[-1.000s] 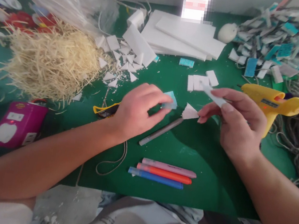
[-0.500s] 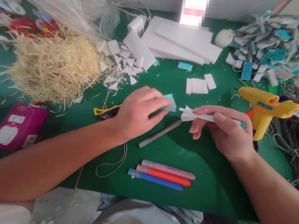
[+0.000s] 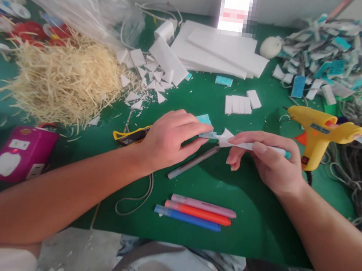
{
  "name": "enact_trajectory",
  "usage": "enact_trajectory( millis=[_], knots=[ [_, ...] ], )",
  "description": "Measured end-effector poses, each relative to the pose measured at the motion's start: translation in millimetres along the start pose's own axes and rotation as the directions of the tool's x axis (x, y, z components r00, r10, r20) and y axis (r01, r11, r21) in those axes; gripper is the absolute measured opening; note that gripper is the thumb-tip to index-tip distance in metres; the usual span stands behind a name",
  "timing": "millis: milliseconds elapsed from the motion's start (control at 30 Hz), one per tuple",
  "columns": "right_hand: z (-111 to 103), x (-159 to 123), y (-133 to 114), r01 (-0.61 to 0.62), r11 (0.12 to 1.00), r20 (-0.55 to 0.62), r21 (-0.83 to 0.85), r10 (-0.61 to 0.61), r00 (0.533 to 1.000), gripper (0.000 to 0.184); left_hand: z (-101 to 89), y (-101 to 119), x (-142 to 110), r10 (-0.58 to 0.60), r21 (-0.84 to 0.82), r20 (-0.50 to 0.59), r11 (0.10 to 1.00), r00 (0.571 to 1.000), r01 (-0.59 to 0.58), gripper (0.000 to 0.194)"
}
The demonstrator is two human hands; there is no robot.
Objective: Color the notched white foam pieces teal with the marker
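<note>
Across the green bench (image 3: 254, 234), three slim felt-tip pens (image 3: 197, 212) lie nearest; beyond them, the left hand (image 3: 170, 140) pinches a translucent cap (image 3: 208, 134) at the tip of the white pen (image 3: 245, 146) grasped by the right hand (image 3: 277, 166). Capping or uncapping seems in hand, next calling for straight alignment. Farther back lie wispy straw (image 3: 65, 78) and flat white foam boards (image 3: 219, 47).

A white marker (image 3: 245, 145) with a teal end lies nearly level in the right hand (image 3: 278, 170), its tip seemingly at the mouth of a clear bluish cap (image 3: 205, 134) pinched in the left hand (image 3: 171, 141).
</note>
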State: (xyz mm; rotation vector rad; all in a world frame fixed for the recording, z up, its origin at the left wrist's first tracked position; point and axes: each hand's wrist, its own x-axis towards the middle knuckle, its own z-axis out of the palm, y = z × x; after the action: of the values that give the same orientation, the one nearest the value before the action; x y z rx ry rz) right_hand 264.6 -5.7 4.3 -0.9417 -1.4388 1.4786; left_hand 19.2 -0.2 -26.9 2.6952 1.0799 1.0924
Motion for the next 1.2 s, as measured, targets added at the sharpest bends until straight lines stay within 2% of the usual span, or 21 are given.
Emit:
enact_trajectory(
  millis=[100, 167, 233, 300, 367, 467, 633, 800, 867, 933, 1033, 1133, 1200],
  knots=[
    [0, -2, 3, 0.112, 0.994, -0.109, 0.001, -0.111, 0.988, 0.023, -0.8, 0, 1, -0.017, 0.006, 0.004, 1.000, 1.000, 0.017, 0.014],
    [0, -2, 5, 0.187, 0.979, -0.282, -0.080, -0.202, 0.938, 0.025, -1.1, 0, 2, -0.024, 0.009, 0.010, 1.000, 1.000, 0.024, 0.012],
    [0, 1, 7, 0.164, 0.957, -0.435, -0.240, -0.257, 0.863, 0.021, -1.0, 1, 3, 0.025, -0.004, 0.035, 1.000, 0.999, -0.025, 0.011],
    [-2, 4, 9, 0.058, 0.908, -0.479, -0.415, -0.272, 0.834, 0.009, -1.0, 5, 4, 0.124, -0.027, 0.059, 0.992, 0.991, -0.123, 0.011],
    [-4, 6, 11, -0.009, 0.833, -0.421, -0.553, -0.271, 0.866, 0.019, -1.2, 11, 4, 0.211, -0.025, 0.070, 0.978, 0.975, -0.209, 0.014],
    [-8, 5, 13, -0.012, 0.752, -0.297, -0.659, -0.245, 0.923, 0.034, -2.1, 20, 2, 0.260, 0.032, 0.113, 0.964, 0.959, -0.265, 0.017],
    [-9, 3, 15, 0.003, 0.708, -0.216, -0.706, -0.220, 0.951, 0.040, -1.6, 30, -1, 0.262, 0.070, 0.144, 0.959, 0.954, -0.274, 0.019],
    [-8, 3, 14, 0.002, 0.705, -0.199, -0.709, -0.202, 0.959, 0.037, -3.3, 35, 0, 0.398, -0.196, 0.132, 0.908, 0.908, -0.370, 0.023],
    [-7, 3, 13, 0.010, 0.710, -0.184, -0.704, -0.196, 0.963, 0.035, -5.8, 34, 0, 0.420, -0.246, 0.113, 0.890, 0.901, -0.384, 0.021],
    [-6, 2, 12, 0.028, 0.723, -0.160, -0.690, -0.190, 0.969, 0.033, -7.9, 30, 0, 0.377, -0.203, 0.072, 0.912, 0.923, -0.357, 0.018],
    [-5, 2, 11, 0.055, 0.727, -0.123, -0.685, -0.189, 0.974, 0.030, -8.3, 22, 0, 0.250, -0.049, 0.008, 0.967, 0.968, -0.249, 0.017],
    [-5, 1, 11, 0.061, 0.715, -0.113, -0.696, -0.193, 0.975, 0.029, -6.1, 15, 0, 0.155, 0.145, 0.043, 0.977, 0.987, -0.159, 0.014],
    [-6, 1, 11, 0.051, 0.707, -0.127, -0.705, -0.196, 0.972, 0.030, -4.9, 13, 1, 0.120, 0.234, 0.098, 0.962, 0.988, -0.140, 0.019]
  ],
)
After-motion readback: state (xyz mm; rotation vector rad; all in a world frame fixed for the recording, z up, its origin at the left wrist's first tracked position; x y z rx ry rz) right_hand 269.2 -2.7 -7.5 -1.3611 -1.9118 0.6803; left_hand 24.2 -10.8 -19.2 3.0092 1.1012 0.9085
